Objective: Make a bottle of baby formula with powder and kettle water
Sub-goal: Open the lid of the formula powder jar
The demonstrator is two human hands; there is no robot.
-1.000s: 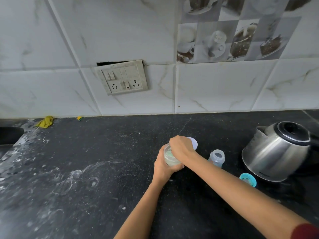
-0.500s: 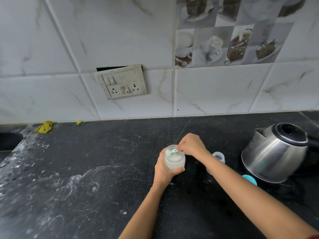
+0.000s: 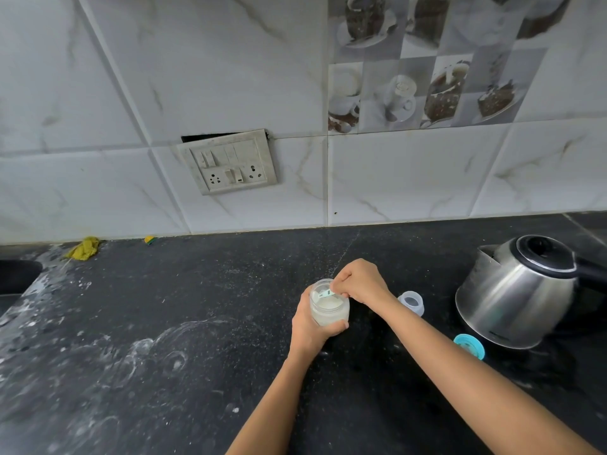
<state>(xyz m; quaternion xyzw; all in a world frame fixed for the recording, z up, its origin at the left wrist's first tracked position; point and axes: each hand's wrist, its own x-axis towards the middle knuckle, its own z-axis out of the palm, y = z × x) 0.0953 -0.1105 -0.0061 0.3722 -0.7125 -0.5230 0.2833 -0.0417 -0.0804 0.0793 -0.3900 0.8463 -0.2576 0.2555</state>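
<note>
Marbled white wall tiles (image 3: 138, 77) above a speckled black stone countertop (image 3: 164, 323).
Up and left of the fingers, a grubby white switch-and-socket plate (image 3: 228, 162) hangs tilted under a dark gap. Straight above them sits a grey picture tile of cups and cakes (image 3: 423, 80). Far left lie a crumpled yellow rag (image 3: 83, 248) and whitish smears.

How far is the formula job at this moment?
Done: the powder jar is open, and the baby bottle stands uncapped near the kettle. In hand: the left hand holds the jar while the right hand works the scoop in it. Left: powder and kettle water into the bottle, then the teal cap.
</note>
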